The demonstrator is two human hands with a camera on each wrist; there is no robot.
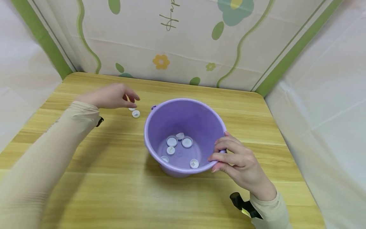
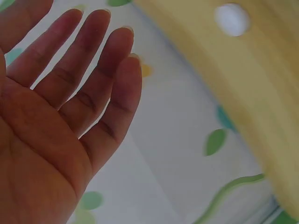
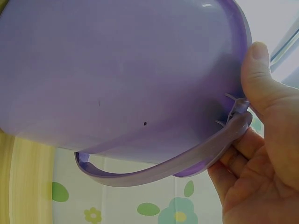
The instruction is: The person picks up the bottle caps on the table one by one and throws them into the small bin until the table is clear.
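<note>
A purple bucket (image 1: pixel 197 116) stands on the table, with several white bottle caps (image 1: pixel 187 142) on its floor. My right hand (image 1: pixel 238 162) grips the rim at its right side. In the right wrist view the thumb lies at the rim, and the other fingers are partly hidden behind the handle (image 3: pixel 154 172). To the left of the bucket, my left hand (image 1: pixel 112 96) is over the table beside two white caps; one cap (image 1: pixel 136 114) shows fully, the other is partly covered by the fingers. Its palm (image 2: pixel 42 135) holds nothing, and the fingers are nearly straight.
The wooden table (image 1: pixel 114 194) has its far edge against a white cloth (image 1: pixel 137 54) with flowers and leaves. More pale cloth (image 1: pixel 328 111) hangs at the right side. A bucket lug (image 1: pixel 153 107) sticks out at the left of the rim.
</note>
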